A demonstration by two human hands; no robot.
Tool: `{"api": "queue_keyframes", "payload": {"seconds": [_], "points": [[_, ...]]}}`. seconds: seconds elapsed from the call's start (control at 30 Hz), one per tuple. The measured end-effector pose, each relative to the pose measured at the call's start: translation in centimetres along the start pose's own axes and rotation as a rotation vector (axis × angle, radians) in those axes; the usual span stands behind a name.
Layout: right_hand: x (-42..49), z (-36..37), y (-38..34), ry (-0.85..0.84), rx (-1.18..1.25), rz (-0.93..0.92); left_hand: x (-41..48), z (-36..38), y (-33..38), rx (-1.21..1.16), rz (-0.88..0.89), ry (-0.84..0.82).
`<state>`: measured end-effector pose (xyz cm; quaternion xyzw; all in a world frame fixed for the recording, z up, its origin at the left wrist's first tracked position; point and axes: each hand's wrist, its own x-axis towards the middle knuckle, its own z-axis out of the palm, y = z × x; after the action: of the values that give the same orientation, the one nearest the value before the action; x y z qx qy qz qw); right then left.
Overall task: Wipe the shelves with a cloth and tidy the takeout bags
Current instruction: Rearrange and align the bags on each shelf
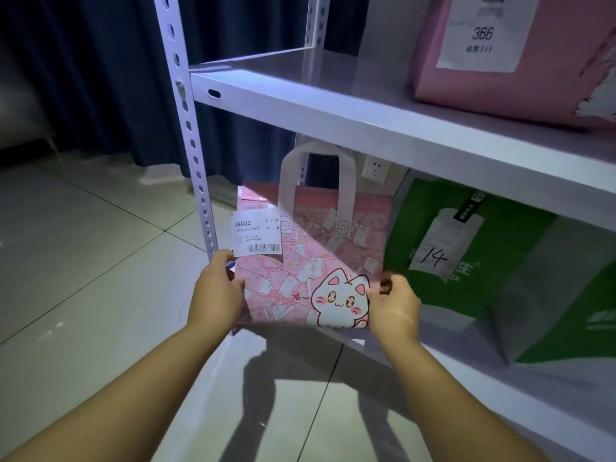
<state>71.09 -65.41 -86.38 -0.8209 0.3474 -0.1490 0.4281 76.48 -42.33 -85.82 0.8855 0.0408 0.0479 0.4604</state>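
A pink takeout bag (300,261) with a white cat drawing, white handles and a label reading J8022 stands at the left end of the lower shelf (443,358). My left hand (218,291) grips its left side and my right hand (393,305) grips its right side. Next to it on the same shelf stands a green and grey bag (493,271) with a label marked 14. Another pink bag (500,58), labelled 366, sits on the upper shelf (333,105). No cloth is in view.
The white metal rack has a perforated upright post (191,145) at its front left corner. Dark blue curtains (100,78) hang behind it. A wall socket (376,168) shows behind the bags. Pale floor tiles (83,261) spread to the left and below.
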Motion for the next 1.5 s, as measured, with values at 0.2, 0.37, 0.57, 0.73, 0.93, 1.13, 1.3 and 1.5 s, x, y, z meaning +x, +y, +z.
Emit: {"api": "queue_keyframes", "payload": {"seconds": [0.2, 0.37, 0.57, 0.73, 0.93, 1.13, 1.3, 1.5], "points": [[0.8, 2.4, 0.6, 0.042, -0.033, 0.041, 1.5, 1.5, -1.3, -0.018, 0.089, 0.009], [0.0, 3.7, 1.0, -0.025, 0.047, 0.053, 2.4, 2.2, -1.7, 0.069, 0.115, -0.123], [0.2, 2.4, 1.4, -0.002, 0.027, 0.056, 1.0, 2.6, -1.1, 0.082, 0.092, -0.150], [0.1, -0.8, 2.5, 0.029, 0.158, -0.076, -1.7, 3.8, 0.9, 0.059, 0.194, -0.212], [0.7, -6.0, 5.0, 0.089, 0.174, -0.103, -4.4, 7.8, 5.6, -0.057, 0.364, -0.348], [3.3, -10.6, 7.9, 0.259, 0.134, -0.048, -5.8, 12.0, 10.1, 0.033, 0.483, -0.368], [6.2, -12.3, 8.7, 0.342, 0.102, -0.050, -5.6, 14.3, 14.2, 0.379, 0.256, -0.430], [8.4, -13.0, 8.2, 0.140, -0.023, 0.045, -5.0, 15.4, 15.3, 0.302, 0.235, -0.502]]}}
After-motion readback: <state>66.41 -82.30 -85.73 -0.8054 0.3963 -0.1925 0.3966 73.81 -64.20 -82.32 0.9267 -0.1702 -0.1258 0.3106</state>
